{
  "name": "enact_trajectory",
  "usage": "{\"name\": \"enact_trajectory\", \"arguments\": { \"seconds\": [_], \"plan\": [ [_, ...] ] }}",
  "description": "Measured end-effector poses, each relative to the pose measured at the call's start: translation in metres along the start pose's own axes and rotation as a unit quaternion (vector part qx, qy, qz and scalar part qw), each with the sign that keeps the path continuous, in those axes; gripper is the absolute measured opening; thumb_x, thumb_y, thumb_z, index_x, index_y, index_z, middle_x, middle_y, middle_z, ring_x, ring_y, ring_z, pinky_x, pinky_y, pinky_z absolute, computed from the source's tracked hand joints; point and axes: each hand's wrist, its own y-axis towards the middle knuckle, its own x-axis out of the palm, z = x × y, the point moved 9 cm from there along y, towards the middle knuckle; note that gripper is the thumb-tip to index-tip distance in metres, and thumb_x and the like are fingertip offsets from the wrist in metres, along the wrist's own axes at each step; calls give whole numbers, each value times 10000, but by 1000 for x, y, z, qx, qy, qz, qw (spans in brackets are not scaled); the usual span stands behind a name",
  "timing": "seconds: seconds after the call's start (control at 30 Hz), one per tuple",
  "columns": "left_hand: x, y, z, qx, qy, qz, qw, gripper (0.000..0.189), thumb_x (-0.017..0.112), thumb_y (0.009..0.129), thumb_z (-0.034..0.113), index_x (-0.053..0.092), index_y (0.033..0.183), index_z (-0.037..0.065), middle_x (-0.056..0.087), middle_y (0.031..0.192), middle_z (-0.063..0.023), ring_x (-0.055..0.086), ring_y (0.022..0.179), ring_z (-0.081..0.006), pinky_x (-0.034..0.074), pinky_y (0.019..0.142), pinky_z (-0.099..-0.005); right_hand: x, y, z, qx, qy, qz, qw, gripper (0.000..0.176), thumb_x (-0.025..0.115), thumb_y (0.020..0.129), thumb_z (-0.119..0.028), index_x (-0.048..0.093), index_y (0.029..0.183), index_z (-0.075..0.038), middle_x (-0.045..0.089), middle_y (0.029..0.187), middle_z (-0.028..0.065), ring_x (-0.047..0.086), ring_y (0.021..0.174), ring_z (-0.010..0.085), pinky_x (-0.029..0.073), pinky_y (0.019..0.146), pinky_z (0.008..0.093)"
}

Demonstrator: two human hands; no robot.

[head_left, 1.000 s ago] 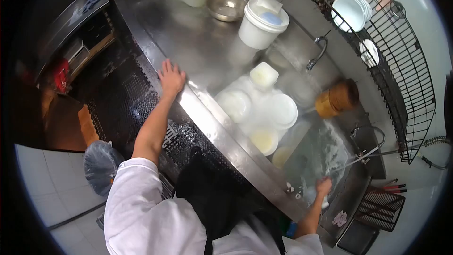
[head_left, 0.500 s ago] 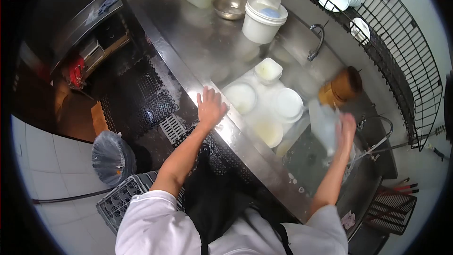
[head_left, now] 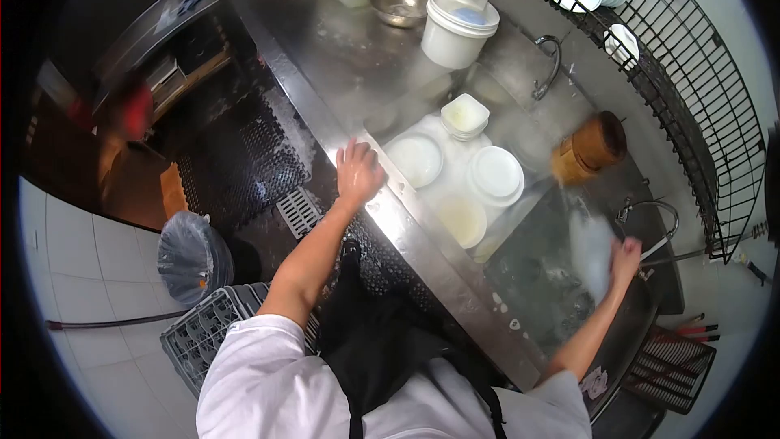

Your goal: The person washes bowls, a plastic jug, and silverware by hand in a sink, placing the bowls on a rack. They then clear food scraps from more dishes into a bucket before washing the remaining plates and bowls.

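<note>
My left hand [head_left: 360,171] rests on the front steel ledge of the sink [head_left: 382,215], its fingers spread and holding nothing. Over the water-filled basin [head_left: 528,264], my right hand [head_left: 625,259] is closed on the edge of a pale translucent plastic piece [head_left: 591,252], smeared by motion; its exact kind cannot be made out. Between my hands, foamy water surrounds a stack of square white bowls [head_left: 465,115], a white plate [head_left: 413,158], stacked round white dishes [head_left: 497,172] and a yellowish round dish [head_left: 461,221].
A white bucket [head_left: 457,36] and a metal bowl [head_left: 401,5] stand farther back on the counter. Brown containers [head_left: 589,148] lean near the taps [head_left: 650,215]. A wire rack [head_left: 699,73] holds bowls above. A lined bin [head_left: 191,256] and grey dish rack [head_left: 213,329] are at lower left.
My right hand has moved right and slightly down with the pale plastic piece, away from the dishes. My left hand has stayed on the ledge. A blurred red shape has shifted at far left.
</note>
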Motion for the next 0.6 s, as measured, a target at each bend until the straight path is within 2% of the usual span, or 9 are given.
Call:
{"name": "enact_trajectory", "arguments": {
  "seconds": [0.03,0.07,0.1,0.17,0.23,0.33,0.43,0.47,0.6],
  "plan": [
    [0,0,0,-1,1,5,1000,369,559,748,251,606,1061,60,525,1198,-101,338,1271,-310,245,1028,-520,-21,-42,-6,-36,-93,27,995,365,719,686,-148,545,957,24,612,935,210,586,923,381,453,811,428],
    [1,-1,0,-1,2,10,1000,365,561,747,247,605,1056,58,525,1197,-101,339,1270,-309,244,1027,-520,-27,-74,-3,62,-207,-54,975,368,714,672,-143,563,971,10,611,1001,240,577,975,401,455,817,450],
    [2,-2,1,-1,3,15,1000,361,562,746,243,605,1052,56,525,1197,-100,340,1269,-308,244,1027,-521,-18,-94,40,106,-266,-109,952,345,684,651,-101,562,955,5,617,951,236,583,939,407,460,799,461],
    [4,-3,3,2,24,21,999,352,569,751,242,602,1043,48,525,1193,-98,340,1265,-308,244,1022,-524,8,-132,55,107,-294,-197,929,310,640,628,-43,561,926,-8,615,934,246,584,933,413,469,780,457],
    [5,-2,6,8,40,18,999,349,567,760,245,600,1044,45,522,1195,-97,340,1264,-309,246,1020,-527,51,-156,73,-8,-204,-181,962,252,615,622,3,523,853,-30,599,782,158,618,792,321,482,733,401],
    [11,-6,5,10,49,24,998,332,567,773,233,598,1044,44,524,1188,-96,346,1261,-312,254,1015,-530,90,-168,146,60,65,-41,995,237,581,651,50,436,791,-76,463,655,46,512,551,190,457,512,348],
    [8,-8,6,14,27,31,999,311,570,778,216,597,1036,47,527,1177,-94,355,1256,-312,263,1008,-533,82,-201,138,326,361,39,873,297,541,674,82,344,758,-124,331,649,-17,337,477,86,314,347,275],
    [8,-7,6,11,23,36,999,295,573,772,199,595,1024,47,530,1160,-94,360,1253,-313,270,1002,-534,79,-200,139,300,376,67,874,309,523,690,77,312,754,-139,348,645,1,292,427,89,222,290,244],
    [5,-5,6,2,27,48,998,290,573,752,187,598,1005,47,543,1126,-96,368,1248,-316,275,993,-536,50,-144,53,233,391,36,890,303,537,697,47,323,762,-157,352,661,-23,321,486,82,273,360,224]
  ]
}}
